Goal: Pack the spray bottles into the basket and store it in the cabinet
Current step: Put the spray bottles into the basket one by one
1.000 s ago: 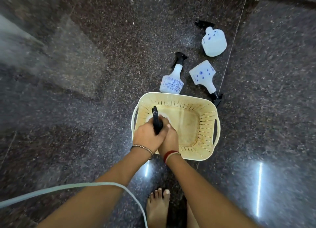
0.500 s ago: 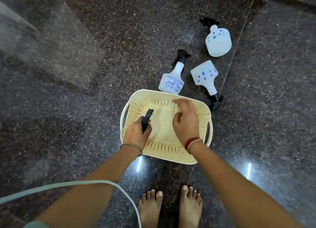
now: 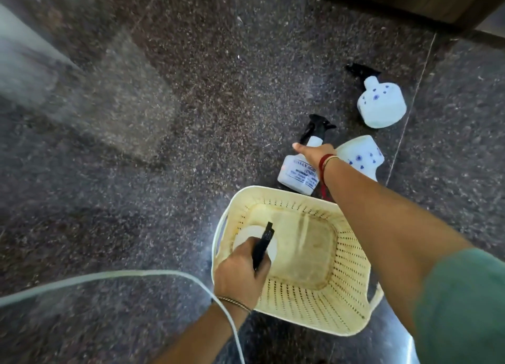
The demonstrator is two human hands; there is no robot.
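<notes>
Floor (image 3: 191,95) is dark polished granite, speckled grey and brown, with a thin pale joint line (image 3: 415,90) running up the right side and a bright glare strip at the lower right edge. A dark wooden base (image 3: 410,0), maybe a cabinet, I cannot tell, crosses the top right corner. A blurred pale surface (image 3: 24,54) fills the upper left. Cream perforated basket (image 3: 314,298) sits on the floor in front of me, its inner bottom stained yellow-brown. My left hand (image 3: 240,273) is inside its left end, fingers wrapped around the black trigger head of a white spray bottle (image 3: 255,240) that stands upright in the basket. My right hand (image 3: 314,152) is stretched past the far rim, over the neck of the labelled bottle (image 3: 296,176), which stands on the floor just beyond the basket; the back of the hand faces me, so I cannot tell whether the fingers have closed on it. A red thread and thin bangle sit on that wrist. 2 more white bottles with blue dots lie on the floor: the near dotted bottle (image 3: 360,154) just right of my right hand, the far dotted bottle (image 3: 382,105) farther off by the joint line. A white cable (image 3: 109,277) arcs across the lower left, passing my left wrist.
</notes>
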